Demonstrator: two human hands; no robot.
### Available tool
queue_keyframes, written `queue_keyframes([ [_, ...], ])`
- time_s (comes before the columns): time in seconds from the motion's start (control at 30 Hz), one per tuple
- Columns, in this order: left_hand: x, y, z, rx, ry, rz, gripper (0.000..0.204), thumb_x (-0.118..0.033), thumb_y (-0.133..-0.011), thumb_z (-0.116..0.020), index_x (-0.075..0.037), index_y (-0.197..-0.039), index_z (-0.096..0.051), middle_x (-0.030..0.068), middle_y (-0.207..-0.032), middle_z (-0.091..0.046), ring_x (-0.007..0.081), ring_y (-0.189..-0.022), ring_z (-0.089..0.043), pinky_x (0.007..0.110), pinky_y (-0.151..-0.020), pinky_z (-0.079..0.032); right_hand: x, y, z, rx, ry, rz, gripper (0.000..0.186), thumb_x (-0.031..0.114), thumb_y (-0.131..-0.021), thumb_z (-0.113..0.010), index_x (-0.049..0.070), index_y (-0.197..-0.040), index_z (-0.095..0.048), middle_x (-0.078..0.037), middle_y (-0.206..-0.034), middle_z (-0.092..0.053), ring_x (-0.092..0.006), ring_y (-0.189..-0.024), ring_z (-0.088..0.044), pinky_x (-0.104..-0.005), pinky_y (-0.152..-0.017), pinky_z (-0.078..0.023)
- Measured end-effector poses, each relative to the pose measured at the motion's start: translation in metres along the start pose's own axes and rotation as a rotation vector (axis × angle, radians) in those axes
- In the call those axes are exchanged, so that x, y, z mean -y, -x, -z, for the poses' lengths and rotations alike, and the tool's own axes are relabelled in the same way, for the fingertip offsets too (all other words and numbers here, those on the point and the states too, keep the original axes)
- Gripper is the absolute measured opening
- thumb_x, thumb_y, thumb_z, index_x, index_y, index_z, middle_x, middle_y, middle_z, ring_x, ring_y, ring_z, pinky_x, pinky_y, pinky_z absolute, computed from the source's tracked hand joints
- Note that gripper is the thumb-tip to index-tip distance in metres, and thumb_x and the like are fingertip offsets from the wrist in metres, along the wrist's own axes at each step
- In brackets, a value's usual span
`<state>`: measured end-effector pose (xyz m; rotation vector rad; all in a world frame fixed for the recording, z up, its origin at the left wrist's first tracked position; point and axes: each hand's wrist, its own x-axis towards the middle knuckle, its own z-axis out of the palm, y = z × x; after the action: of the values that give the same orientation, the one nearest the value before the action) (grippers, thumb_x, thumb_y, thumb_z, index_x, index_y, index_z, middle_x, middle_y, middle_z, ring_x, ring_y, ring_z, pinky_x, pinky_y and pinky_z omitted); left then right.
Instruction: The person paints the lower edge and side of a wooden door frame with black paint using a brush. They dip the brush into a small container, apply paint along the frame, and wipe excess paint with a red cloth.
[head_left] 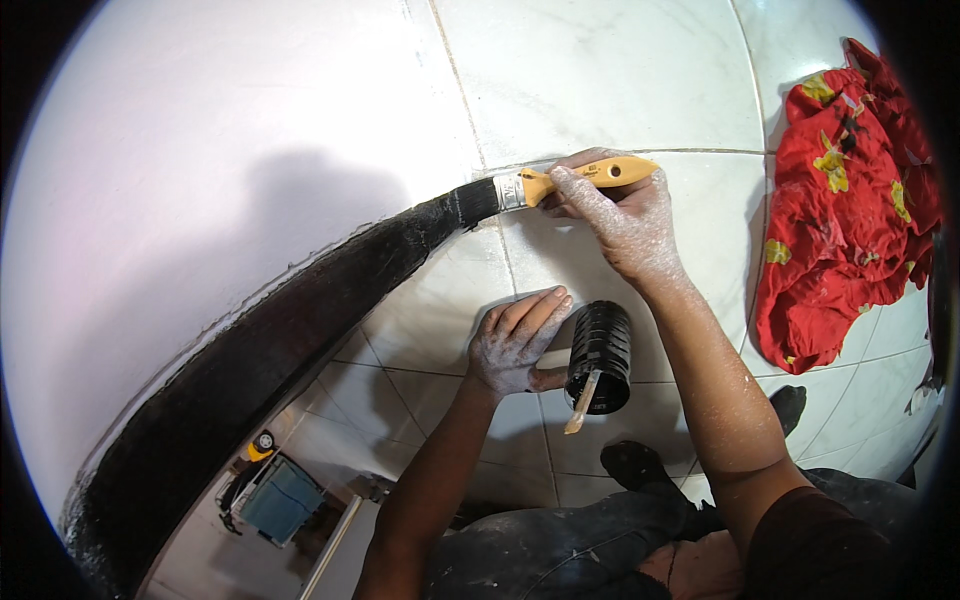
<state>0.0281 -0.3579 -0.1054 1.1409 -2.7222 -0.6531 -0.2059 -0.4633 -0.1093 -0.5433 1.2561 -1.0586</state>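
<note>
Okay, biggest first: smooth pale lilac-white wall [170, 150], upper left, hand shadow on it. White marbled tile floor [600, 80] with thin grout lines, on the right and below. Long glossy black band [250, 345] curves along the wall's lower edge, from lower left to mid-frame. Crumpled red cloth with yellow flowers [850, 220] lies on the floor, far right, well apart from the hands. Boxy blue-grey container [283, 500], lower left, background.

Dust-whitened right hand [615, 210]: grip clamped on the handle of the flat paintbrush with yellow wooden handle and silver ferrule [538, 186]; bristle end meets the band's upper tip. Black ribbed cylindrical can [600, 340]: on the floor between the forearms, mouth toward the person. Dusty left hand [515, 345]: grip apart, holding nothing, fingers extended, thumb just beside the can; contact, can't tell. Thin pale stick [583, 400] juts from the can's mouth.
</note>
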Motion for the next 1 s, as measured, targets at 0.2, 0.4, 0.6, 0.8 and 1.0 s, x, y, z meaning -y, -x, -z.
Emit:
queue_keyframes([
  [0.2,0.0,0.0,0.0,-0.004,0.021,0.004,0.083,-0.07,-0.091,-0.068,-0.01,-0.147,-0.065,-0.0003,-0.152,-0.061,0.0177,-0.134,-0.059,0.038,-0.106,-0.049,-0.002,0.001,0.0,-0.022,0.035,0.0,0.028,0.025,-0.102,-0.079,-0.002,-0.11,-0.077,-0.012,-0.096,-0.08,-0.0142,-0.088,-0.078,-0.0283,-0.077,-0.064],
  [0.4,0.0,-0.002,0.001,-0.001,0.005,-0.005,0.083,-0.071,-0.091,-0.068,-0.01,-0.148,-0.065,0.0001,-0.151,-0.061,0.0183,-0.134,-0.058,0.039,-0.107,-0.048,-0.004,0.001,-0.003,-0.039,0.029,0.006,0.027,0.025,-0.102,-0.079,-0.001,-0.11,-0.078,-0.01,-0.094,-0.079,-0.0134,-0.085,-0.077,-0.0283,-0.075,-0.063],
  [0.6,0.001,0.002,-0.003,0.011,-0.021,-0.003,0.085,-0.074,-0.091,-0.064,-0.012,-0.15,-0.064,-0.0001,-0.154,-0.059,0.0179,-0.136,-0.056,0.038,-0.109,-0.047,-0.009,-0.002,-0.003,-0.057,0.1,0.044,0.026,0.025,-0.102,-0.079,-0.001,-0.108,-0.078,-0.01,-0.088,-0.079,-0.0131,-0.081,-0.076,-0.0282,-0.073,-0.062],
  [0.8,0.001,0.004,-0.005,0.016,0.003,0.001,0.086,-0.068,-0.088,-0.066,-0.011,-0.153,-0.06,0.0019,-0.156,-0.057,0.0204,-0.137,-0.056,0.04,-0.109,-0.046,-0.009,-0.002,-0.003,-0.066,0.131,0.071,0.026,0.025,-0.101,-0.079,-0.001,-0.107,-0.079,-0.01,-0.086,-0.079,-0.0133,-0.079,-0.076,-0.0285,-0.073,-0.062],
  [1.0,0.001,0.007,-0.008,-0.008,0.031,-0.009,0.087,-0.058,-0.083,-0.071,-0.009,-0.154,-0.058,0.0061,-0.157,-0.057,0.0257,-0.136,-0.06,0.044,-0.107,-0.046,0.01,0.004,-0.008,-0.058,0.276,0.139,0.025,0.025,-0.099,-0.08,0.001,-0.104,-0.079,-0.01,-0.087,-0.079,-0.0137,-0.081,-0.077,-0.0287,-0.074,-0.062],
])
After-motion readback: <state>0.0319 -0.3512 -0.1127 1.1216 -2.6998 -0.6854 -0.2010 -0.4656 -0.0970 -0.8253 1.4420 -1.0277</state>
